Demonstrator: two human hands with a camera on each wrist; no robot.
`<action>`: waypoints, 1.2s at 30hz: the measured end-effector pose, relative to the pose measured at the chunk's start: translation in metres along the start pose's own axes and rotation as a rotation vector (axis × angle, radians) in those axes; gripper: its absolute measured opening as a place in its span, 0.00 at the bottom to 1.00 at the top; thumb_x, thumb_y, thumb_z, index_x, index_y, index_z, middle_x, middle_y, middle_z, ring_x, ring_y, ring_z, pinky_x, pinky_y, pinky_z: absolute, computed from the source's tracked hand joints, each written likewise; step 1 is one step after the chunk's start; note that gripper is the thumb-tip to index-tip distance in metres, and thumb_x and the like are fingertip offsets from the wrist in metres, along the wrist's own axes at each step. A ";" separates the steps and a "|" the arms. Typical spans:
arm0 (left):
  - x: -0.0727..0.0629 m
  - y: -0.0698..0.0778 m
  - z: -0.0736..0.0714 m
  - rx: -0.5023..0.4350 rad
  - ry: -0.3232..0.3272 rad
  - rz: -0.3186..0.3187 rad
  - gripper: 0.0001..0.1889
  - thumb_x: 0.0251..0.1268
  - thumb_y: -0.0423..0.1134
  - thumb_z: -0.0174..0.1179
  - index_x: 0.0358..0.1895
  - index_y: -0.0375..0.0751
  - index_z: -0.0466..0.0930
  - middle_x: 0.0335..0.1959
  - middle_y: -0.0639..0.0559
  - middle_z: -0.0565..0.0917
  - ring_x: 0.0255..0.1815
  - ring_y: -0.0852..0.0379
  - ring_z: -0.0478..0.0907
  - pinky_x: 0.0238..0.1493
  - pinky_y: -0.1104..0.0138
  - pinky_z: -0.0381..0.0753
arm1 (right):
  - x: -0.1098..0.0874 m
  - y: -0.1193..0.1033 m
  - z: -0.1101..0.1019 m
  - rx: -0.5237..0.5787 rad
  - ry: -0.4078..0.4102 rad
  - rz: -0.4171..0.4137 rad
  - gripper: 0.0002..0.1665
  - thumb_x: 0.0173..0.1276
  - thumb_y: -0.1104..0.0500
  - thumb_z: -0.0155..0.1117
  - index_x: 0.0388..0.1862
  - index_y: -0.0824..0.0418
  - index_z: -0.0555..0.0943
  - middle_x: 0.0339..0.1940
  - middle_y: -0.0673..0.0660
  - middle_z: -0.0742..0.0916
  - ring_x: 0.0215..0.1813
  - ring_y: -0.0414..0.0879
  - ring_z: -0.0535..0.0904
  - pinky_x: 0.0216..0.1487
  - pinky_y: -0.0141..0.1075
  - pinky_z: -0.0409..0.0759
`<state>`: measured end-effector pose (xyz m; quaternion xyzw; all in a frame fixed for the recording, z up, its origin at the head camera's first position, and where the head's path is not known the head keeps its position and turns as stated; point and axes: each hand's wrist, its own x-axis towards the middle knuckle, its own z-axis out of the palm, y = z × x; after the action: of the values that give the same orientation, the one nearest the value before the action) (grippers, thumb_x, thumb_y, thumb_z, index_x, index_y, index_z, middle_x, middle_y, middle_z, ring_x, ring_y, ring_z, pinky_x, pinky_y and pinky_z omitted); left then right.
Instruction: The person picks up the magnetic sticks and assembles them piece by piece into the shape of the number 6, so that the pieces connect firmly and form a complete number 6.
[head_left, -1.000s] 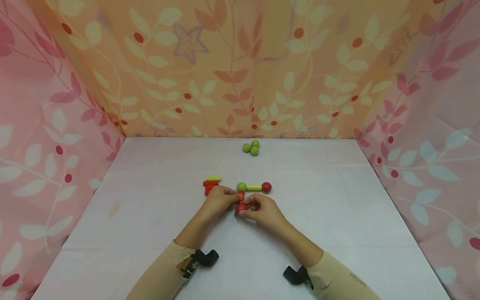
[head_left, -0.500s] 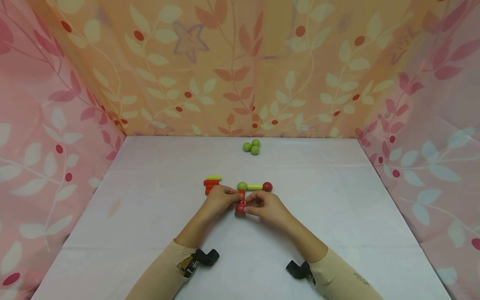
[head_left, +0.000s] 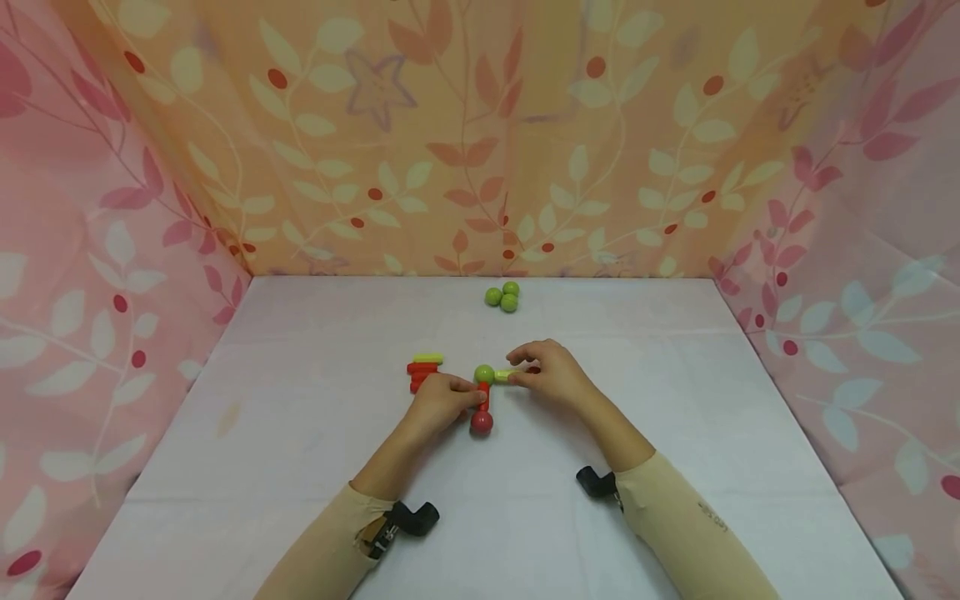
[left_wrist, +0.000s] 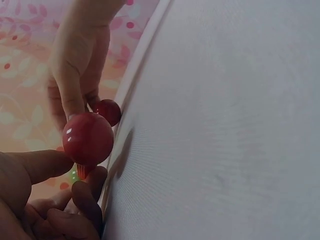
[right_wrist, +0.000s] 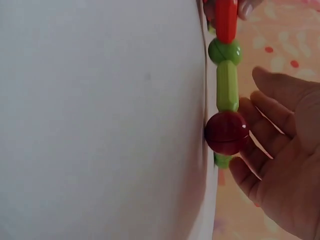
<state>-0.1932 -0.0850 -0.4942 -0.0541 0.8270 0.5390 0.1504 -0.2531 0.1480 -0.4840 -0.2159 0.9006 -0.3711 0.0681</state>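
Note:
An L-shaped assembly of balls and rods lies mid-table, with a green ball [head_left: 484, 374] at its corner. A red rod [head_left: 483, 400] runs from that ball toward the near side and ends in a red ball [head_left: 482, 423]. My left hand [head_left: 441, 402] pinches the red rod between thumb and fingers. To the right, a yellow-green rod [right_wrist: 227, 86] links the green ball to a second red ball [right_wrist: 226, 133]. My right hand [head_left: 553, 372] hovers around this arm, fingers spread and loosely bent beside the rod and ball, partly covering them in the head view.
Several loose rods, red ones [head_left: 422, 367] and a yellow-green one [head_left: 428, 358], lie left of the assembly, partly behind my left hand. Farther back, 3 green balls [head_left: 509, 302] sit together. Patterned cloth walls [head_left: 480, 167] enclose the white table [head_left: 637, 325] at the back and sides.
My right hand has let go of the near red ball and moved up and right to the yellow-green rod and far red ball. The left hand keeps its grip on the red rod.

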 end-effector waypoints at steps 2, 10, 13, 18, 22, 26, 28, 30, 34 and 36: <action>0.000 0.000 0.001 0.001 0.003 0.001 0.12 0.65 0.46 0.70 0.43 0.41 0.90 0.32 0.51 0.86 0.32 0.54 0.79 0.33 0.67 0.79 | 0.003 0.002 -0.001 0.012 -0.047 0.018 0.19 0.65 0.54 0.76 0.53 0.57 0.87 0.49 0.49 0.89 0.53 0.49 0.80 0.57 0.44 0.82; 0.001 0.000 0.002 -0.001 0.017 0.001 0.12 0.65 0.44 0.70 0.44 0.40 0.89 0.36 0.50 0.86 0.33 0.53 0.80 0.34 0.67 0.80 | 0.012 0.010 0.003 0.016 -0.099 0.052 0.16 0.64 0.54 0.77 0.51 0.53 0.88 0.45 0.48 0.88 0.48 0.46 0.81 0.55 0.43 0.81; 0.001 0.000 0.003 0.002 0.026 0.003 0.12 0.65 0.44 0.70 0.45 0.40 0.89 0.37 0.50 0.86 0.33 0.53 0.80 0.34 0.67 0.80 | 0.015 0.012 0.005 0.017 -0.107 0.051 0.15 0.63 0.54 0.77 0.49 0.52 0.88 0.43 0.47 0.88 0.46 0.44 0.81 0.52 0.41 0.81; -0.001 0.001 0.006 0.010 0.042 0.005 0.12 0.65 0.45 0.70 0.44 0.40 0.88 0.37 0.50 0.85 0.34 0.53 0.79 0.34 0.67 0.79 | 0.016 0.013 0.005 0.014 -0.106 0.056 0.10 0.64 0.54 0.77 0.44 0.50 0.89 0.40 0.46 0.89 0.44 0.44 0.80 0.50 0.40 0.80; -0.001 0.000 0.007 0.020 0.061 0.017 0.12 0.65 0.45 0.71 0.44 0.41 0.88 0.36 0.50 0.85 0.34 0.53 0.79 0.34 0.66 0.79 | 0.016 0.014 0.006 0.022 -0.095 0.073 0.10 0.64 0.54 0.77 0.44 0.48 0.89 0.41 0.46 0.89 0.46 0.44 0.81 0.52 0.41 0.80; -0.001 0.000 0.007 0.030 0.071 0.029 0.13 0.64 0.45 0.71 0.44 0.41 0.88 0.36 0.50 0.85 0.35 0.53 0.79 0.35 0.65 0.79 | 0.017 0.015 0.006 0.024 -0.088 0.076 0.10 0.64 0.53 0.77 0.44 0.48 0.89 0.42 0.46 0.89 0.46 0.44 0.81 0.53 0.42 0.80; -0.002 0.000 0.007 0.034 0.074 0.029 0.13 0.65 0.46 0.71 0.44 0.41 0.88 0.37 0.51 0.85 0.36 0.53 0.79 0.36 0.65 0.79 | 0.017 0.015 0.006 0.032 -0.085 0.073 0.09 0.65 0.53 0.76 0.44 0.48 0.89 0.42 0.46 0.88 0.46 0.44 0.81 0.53 0.42 0.80; -0.002 0.001 0.005 0.043 0.075 0.029 0.13 0.65 0.46 0.70 0.44 0.42 0.87 0.37 0.51 0.86 0.38 0.53 0.80 0.39 0.64 0.80 | 0.017 0.016 0.006 0.042 -0.083 0.073 0.09 0.65 0.53 0.76 0.44 0.48 0.89 0.42 0.46 0.88 0.46 0.44 0.81 0.53 0.42 0.80; -0.004 0.006 -0.007 0.084 0.077 0.035 0.13 0.66 0.47 0.69 0.46 0.44 0.87 0.39 0.53 0.86 0.41 0.54 0.81 0.43 0.62 0.82 | 0.018 0.017 0.006 0.050 -0.085 0.084 0.09 0.65 0.52 0.76 0.43 0.46 0.89 0.42 0.46 0.88 0.47 0.45 0.80 0.54 0.42 0.80; -0.002 0.009 -0.017 0.122 0.079 0.054 0.13 0.66 0.48 0.69 0.47 0.45 0.87 0.40 0.53 0.87 0.41 0.54 0.82 0.43 0.62 0.83 | 0.018 0.017 0.006 0.050 -0.086 0.091 0.09 0.65 0.51 0.76 0.43 0.46 0.89 0.43 0.46 0.88 0.47 0.45 0.80 0.55 0.42 0.80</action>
<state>-0.1968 -0.0973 -0.4793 -0.0439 0.8647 0.4891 0.1062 -0.2731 0.1473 -0.4992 -0.1886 0.8963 -0.3802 0.1290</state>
